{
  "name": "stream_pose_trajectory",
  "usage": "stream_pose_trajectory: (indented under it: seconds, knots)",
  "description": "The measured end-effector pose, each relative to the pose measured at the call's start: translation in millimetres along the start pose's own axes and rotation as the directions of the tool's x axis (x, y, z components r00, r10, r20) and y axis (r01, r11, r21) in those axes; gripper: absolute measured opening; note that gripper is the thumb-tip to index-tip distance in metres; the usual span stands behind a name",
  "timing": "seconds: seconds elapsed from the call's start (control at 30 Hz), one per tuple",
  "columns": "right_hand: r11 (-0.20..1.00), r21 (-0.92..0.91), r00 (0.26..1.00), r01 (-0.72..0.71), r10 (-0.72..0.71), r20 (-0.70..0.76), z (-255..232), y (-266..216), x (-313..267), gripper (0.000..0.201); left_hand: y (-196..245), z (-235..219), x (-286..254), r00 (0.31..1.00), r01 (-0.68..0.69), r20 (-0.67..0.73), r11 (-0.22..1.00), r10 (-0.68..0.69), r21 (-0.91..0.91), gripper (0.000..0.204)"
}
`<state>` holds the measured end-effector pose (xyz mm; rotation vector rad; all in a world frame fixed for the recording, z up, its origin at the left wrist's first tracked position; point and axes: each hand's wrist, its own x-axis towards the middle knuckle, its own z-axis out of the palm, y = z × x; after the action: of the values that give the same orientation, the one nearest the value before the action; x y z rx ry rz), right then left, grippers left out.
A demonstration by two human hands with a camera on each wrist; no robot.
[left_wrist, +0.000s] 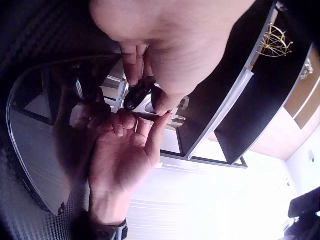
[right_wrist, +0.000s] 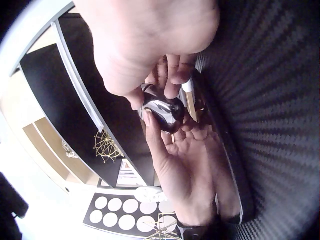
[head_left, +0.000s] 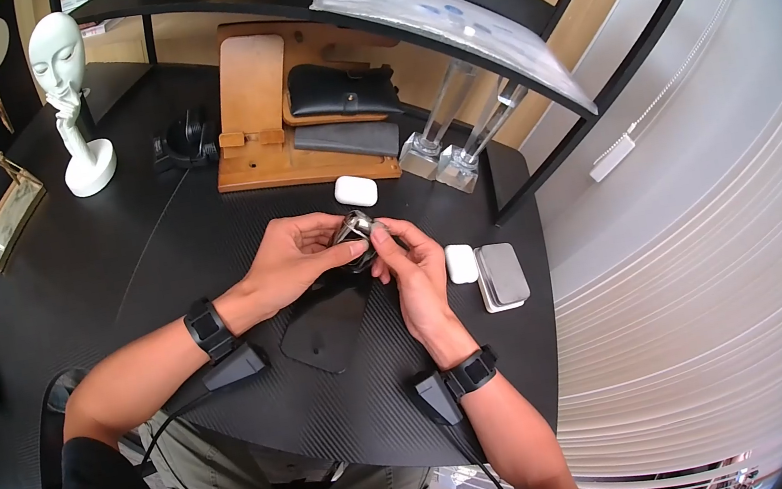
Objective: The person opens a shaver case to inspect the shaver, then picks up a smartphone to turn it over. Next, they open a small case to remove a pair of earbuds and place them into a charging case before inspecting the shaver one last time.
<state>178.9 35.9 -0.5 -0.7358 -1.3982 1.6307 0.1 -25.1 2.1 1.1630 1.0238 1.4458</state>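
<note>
Between my two hands is a small rounded object, glossy black with a bright silver part (head_left: 357,226); its exact kind does not show. My left hand (head_left: 285,262) pinches it from the left, the thumb lying across its near side. From the right, my right hand (head_left: 419,276) grips the same object with thumb and fingertips. In the right wrist view the object's silver face (right_wrist: 162,107) shows between both thumbs, while the fingers cover much of the rest. Below the hands a dark glossy slab (head_left: 326,327) lies flat on the desk, reflecting them in the wrist views.
A white rounded case (head_left: 357,191) lies just beyond the hands. Right of them are another white case (head_left: 461,263) and a silver tin (head_left: 502,275). Behind stands a wooden stand (head_left: 249,94) with a black pouch (head_left: 343,90), under a black shelf (head_left: 527,72). A white sculpture (head_left: 75,110) stands left.
</note>
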Motion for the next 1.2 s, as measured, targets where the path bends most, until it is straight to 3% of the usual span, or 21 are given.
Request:
stream_pose_trajectory:
  seconds: [0.13,0.37,0.53,0.77,1.2]
  knots:
    - [0.988,0.152,0.999,-0.003,0.011,-0.049,-7,2,6,0.032,-2,-2,1,1.0,0.002,-0.003,1.0,-0.002,0.006,0.036]
    - [0.994,0.101,0.998,0.032,-0.027,-0.056,-2,1,3,0.029,-1,-1,0,1.0,0.009,-0.006,1.0,-0.009,-0.005,0.035]
    - [1.0,0.0,0.998,0.017,-0.017,0.066,-4,4,3,0.03,-2,-1,0,1.0,0.002,-0.005,1.0,-0.002,-0.004,0.035]
    - [0.999,0.021,0.999,0.026,-0.026,0.02,-1,0,2,0.031,-1,-1,-1,1.0,0.002,-0.013,1.0,-0.002,0.012,0.034]
    - [0.998,-0.059,0.998,0.019,-0.015,0.066,-1,-1,1,0.029,3,-2,-1,0.999,0.046,-0.011,0.999,-0.046,-0.003,0.033]
